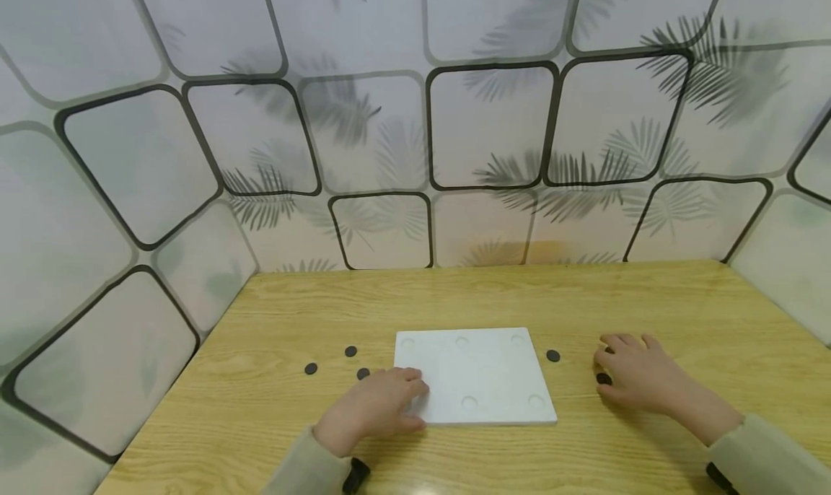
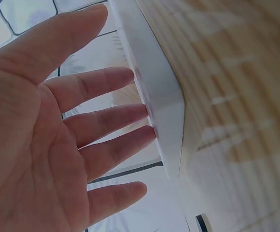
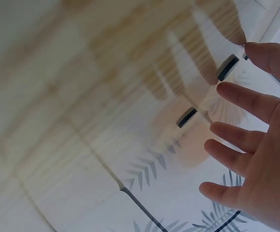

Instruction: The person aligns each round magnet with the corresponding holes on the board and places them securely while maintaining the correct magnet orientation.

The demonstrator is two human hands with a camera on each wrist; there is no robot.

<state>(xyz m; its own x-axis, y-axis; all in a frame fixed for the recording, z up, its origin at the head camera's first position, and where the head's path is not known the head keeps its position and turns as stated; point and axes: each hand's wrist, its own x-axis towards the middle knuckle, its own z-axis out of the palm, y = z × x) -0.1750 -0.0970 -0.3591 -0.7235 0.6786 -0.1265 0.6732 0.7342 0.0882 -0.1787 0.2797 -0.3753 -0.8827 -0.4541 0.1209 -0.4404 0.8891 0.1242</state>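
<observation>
The white board (image 1: 480,372) is lying flat on the wood-grain table (image 1: 214,423), its round recesses (image 1: 469,402) facing up. The left hand (image 1: 379,402) is resting extended fingers on its left side, gripping nothing, presumably steadying it. The right hand (image 1: 639,377), fingers spread, is poised at two black discs (image 1: 604,379), holding neither, apparently positioned for pinching; fingertip contact is remaining unclear. A single disc (image 1: 553,356) is lying right of the board, three others (image 1: 311,369) left.

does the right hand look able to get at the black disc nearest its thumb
Probably yes: the right hand appears to hold nothing, its fingers are spread, and the black disc lies close by with nothing visible in between. A second disc nearby looks out of the way.
</observation>
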